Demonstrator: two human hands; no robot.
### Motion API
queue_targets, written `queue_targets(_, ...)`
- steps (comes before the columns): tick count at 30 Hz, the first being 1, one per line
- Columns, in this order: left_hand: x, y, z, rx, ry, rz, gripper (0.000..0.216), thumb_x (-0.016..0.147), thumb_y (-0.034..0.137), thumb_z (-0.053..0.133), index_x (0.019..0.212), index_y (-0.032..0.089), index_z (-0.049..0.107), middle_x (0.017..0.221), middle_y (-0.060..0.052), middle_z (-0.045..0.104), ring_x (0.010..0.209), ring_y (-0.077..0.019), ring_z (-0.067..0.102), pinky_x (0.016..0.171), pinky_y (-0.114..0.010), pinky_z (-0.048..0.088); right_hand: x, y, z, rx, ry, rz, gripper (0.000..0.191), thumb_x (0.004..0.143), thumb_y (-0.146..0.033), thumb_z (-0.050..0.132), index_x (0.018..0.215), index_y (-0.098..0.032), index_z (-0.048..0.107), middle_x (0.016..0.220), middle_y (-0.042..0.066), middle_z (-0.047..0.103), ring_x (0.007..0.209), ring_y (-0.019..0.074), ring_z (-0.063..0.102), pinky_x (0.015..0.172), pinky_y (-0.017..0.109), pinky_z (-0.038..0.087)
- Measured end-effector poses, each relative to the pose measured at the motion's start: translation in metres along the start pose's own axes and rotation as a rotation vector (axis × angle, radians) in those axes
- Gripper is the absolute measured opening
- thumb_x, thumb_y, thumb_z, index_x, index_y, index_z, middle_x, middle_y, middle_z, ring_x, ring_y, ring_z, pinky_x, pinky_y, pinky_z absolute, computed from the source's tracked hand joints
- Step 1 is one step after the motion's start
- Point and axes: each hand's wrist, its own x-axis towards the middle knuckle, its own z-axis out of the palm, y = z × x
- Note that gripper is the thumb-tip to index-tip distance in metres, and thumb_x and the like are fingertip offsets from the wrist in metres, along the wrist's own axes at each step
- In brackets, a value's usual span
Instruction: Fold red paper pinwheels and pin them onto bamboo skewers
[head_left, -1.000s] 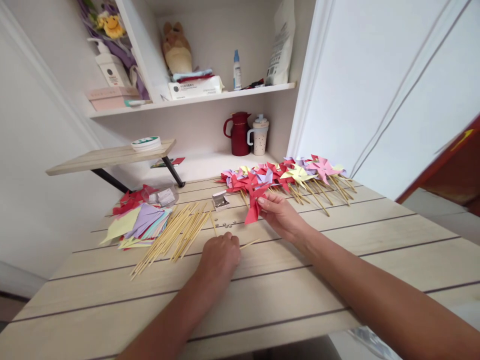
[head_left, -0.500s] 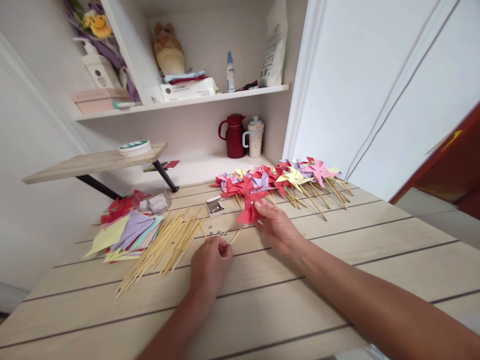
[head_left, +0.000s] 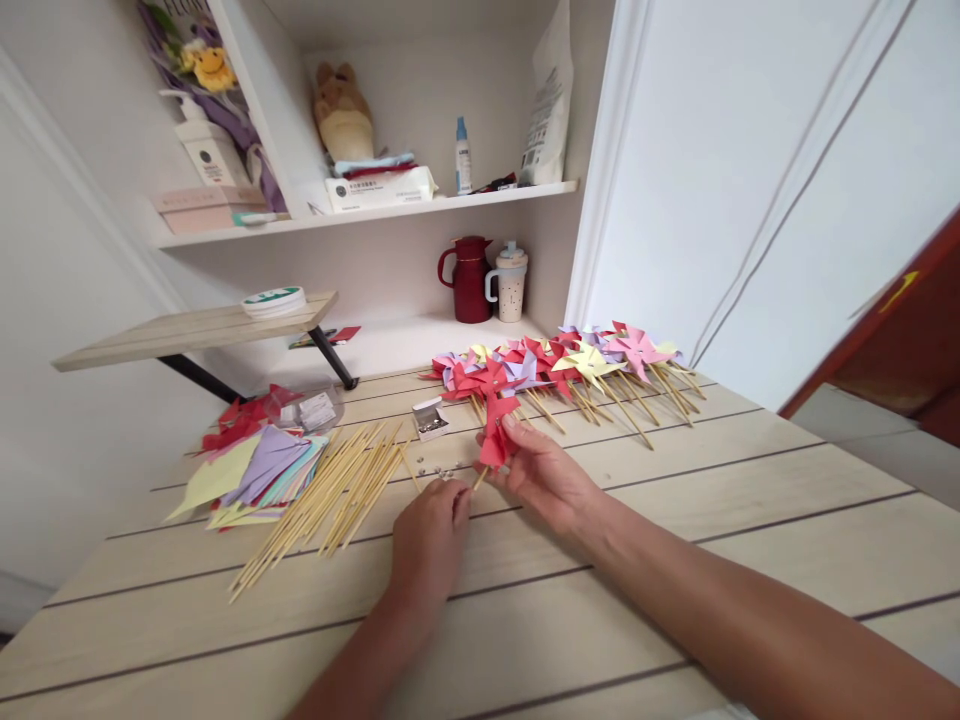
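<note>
Between my hands is a red paper pinwheel (head_left: 496,440). My right hand (head_left: 546,472) grips it, with the thumb on the front near the centre and the other fingers behind the paper. Below it a thin wooden stick (head_left: 481,478) slants down into my left hand (head_left: 433,522), whose fingers are closed round its lower part. How the stick meets the paper is partly hidden. Just beyond my left hand lie several small metal pins (head_left: 442,468) and a small open box (head_left: 430,420) holding more. A bundle of loose sticks (head_left: 330,500) lies to the left.
Several finished pinwheels (head_left: 592,362) lie in a row at the back right. Coloured paper sheets (head_left: 262,470) and red paper pieces (head_left: 238,424) are at the left, near a small raised shelf (head_left: 195,328). A red jug (head_left: 471,282) and a cup (head_left: 511,285) stand behind.
The red pinwheel has turned and come slightly lower and to the left, with my right hand still on it. My left hand has shifted a little to the right along with the stick.
</note>
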Motion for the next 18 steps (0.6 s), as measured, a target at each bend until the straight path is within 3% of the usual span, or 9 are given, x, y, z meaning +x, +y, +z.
queue_targets(6,0.002,-0.002,0.002,-0.04,-0.01,0.047,0.028,0.098,0.023,0.044,0.105,0.021,0.071,0.101,-0.008,0.072,0.093,-0.0234,0.068,0.081,-0.035,0.048,-0.001,0.0,0.001,0.012,0.013,-0.019,0.015,0.074,-0.025,0.084,0.079,-0.021,0.071,0.081,0.001,0.076,0.075,0.0166,0.068,0.071,0.031,0.056)
queue_targets(13,0.014,0.001,0.008,-0.244,0.03,0.104,0.024,0.092,0.014,0.044,0.073,0.019,0.058,0.09,-0.008,0.063,0.087,-0.0207,0.062,0.082,-0.035,0.049,0.002,-0.003,-0.004,-0.042,-0.033,-0.023,0.02,0.072,-0.032,0.087,0.078,-0.024,0.07,0.083,0.0,0.075,0.082,0.0187,0.069,0.083,0.037,0.056)
queue_targets(16,0.016,0.003,0.01,-0.458,0.044,0.078,0.03,0.095,0.024,0.039,0.069,0.021,0.054,0.082,-0.007,0.063,0.082,-0.0217,0.063,0.08,-0.037,0.05,0.001,-0.006,-0.001,-0.026,-0.02,-0.051,0.019,0.071,-0.031,0.087,0.078,-0.025,0.07,0.083,0.0,0.074,0.083,0.0201,0.068,0.086,0.039,0.056)
queue_targets(18,0.014,0.003,0.01,-0.663,0.043,-0.026,0.032,0.096,0.035,0.038,0.071,0.022,0.054,0.079,-0.006,0.066,0.076,-0.0216,0.064,0.073,-0.037,0.051,-0.001,-0.01,0.002,-0.027,-0.036,-0.09,0.019,0.07,-0.03,0.087,0.077,-0.025,0.07,0.082,0.0,0.073,0.082,0.0196,0.066,0.085,0.038,0.055)
